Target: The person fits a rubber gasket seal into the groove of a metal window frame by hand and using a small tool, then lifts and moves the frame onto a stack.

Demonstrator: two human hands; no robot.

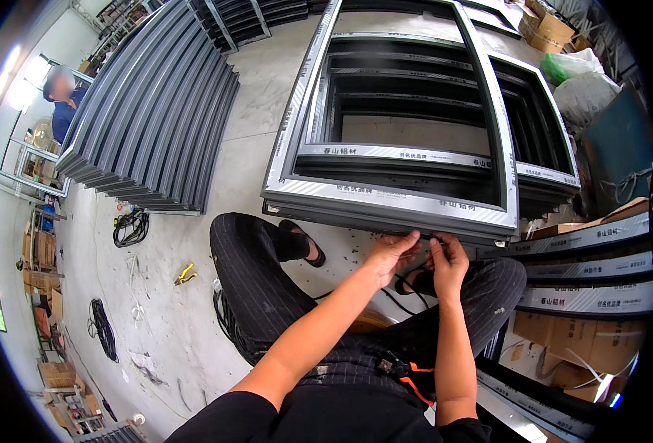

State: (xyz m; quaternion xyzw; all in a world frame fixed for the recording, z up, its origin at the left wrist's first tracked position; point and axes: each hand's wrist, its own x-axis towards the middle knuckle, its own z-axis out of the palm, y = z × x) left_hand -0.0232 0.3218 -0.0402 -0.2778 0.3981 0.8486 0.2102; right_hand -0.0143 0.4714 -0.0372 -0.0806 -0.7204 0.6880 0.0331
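Observation:
In front of me lies a dark grey metal window frame (393, 197) with film-covered faces, on top of more frames. My left hand (393, 257) is at its near edge, thumb and fingers pinched together. Close beside it, my right hand (448, 264) is also closed in a pinch, fingertips just under the same edge. Whatever sits between the fingers is too small or hidden to make out. A thin black cord (395, 297) runs below the hands, between my legs. At my lap hangs a tool with orange handles (417, 381).
Left stands a tall stack of dark frames (153, 111). Yellow-handled pliers (185, 275) and black cable coils (102, 330) lie on the concrete floor (171, 325). Right are film-wrapped profiles (592, 267) and cardboard (574, 340). Another person (64, 111) is at the far left.

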